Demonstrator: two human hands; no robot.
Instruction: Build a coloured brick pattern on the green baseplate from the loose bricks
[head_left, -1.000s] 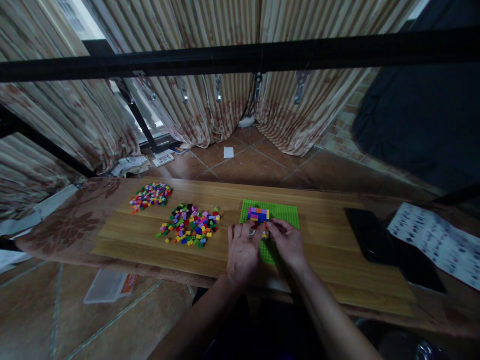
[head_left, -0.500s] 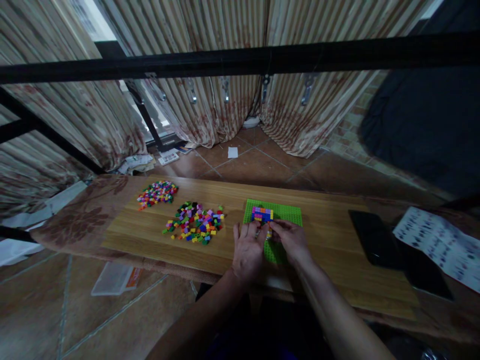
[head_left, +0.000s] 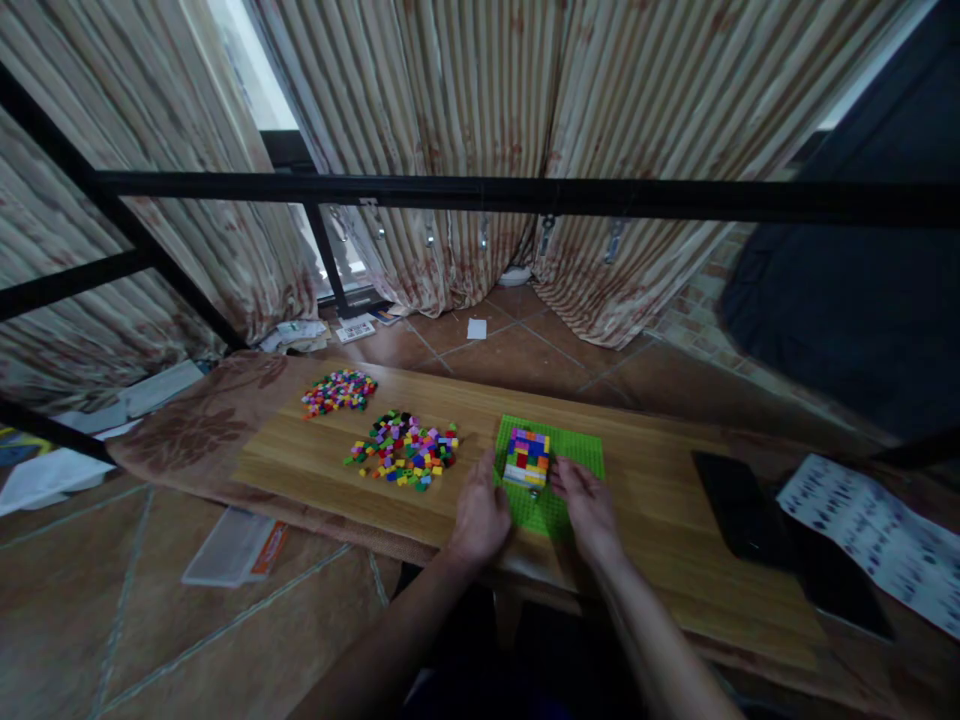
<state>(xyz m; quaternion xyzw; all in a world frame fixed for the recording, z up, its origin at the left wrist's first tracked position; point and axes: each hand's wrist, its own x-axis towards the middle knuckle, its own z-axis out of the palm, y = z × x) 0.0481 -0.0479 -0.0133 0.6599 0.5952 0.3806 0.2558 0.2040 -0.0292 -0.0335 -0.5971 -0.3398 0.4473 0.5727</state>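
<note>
Plainly, the multicoloured brick block (head_left: 528,458) lies between the hands (head_left: 482,515) (head_left: 590,507).

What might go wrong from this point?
The right hand is right beside the brick build, so a bump might knock bricks loose.
The left hand has the larger loose pile on its left; a careless sweep could scatter it.
The smaller pile lies near the tabletop's far edge, so pieces might fall.
</note>
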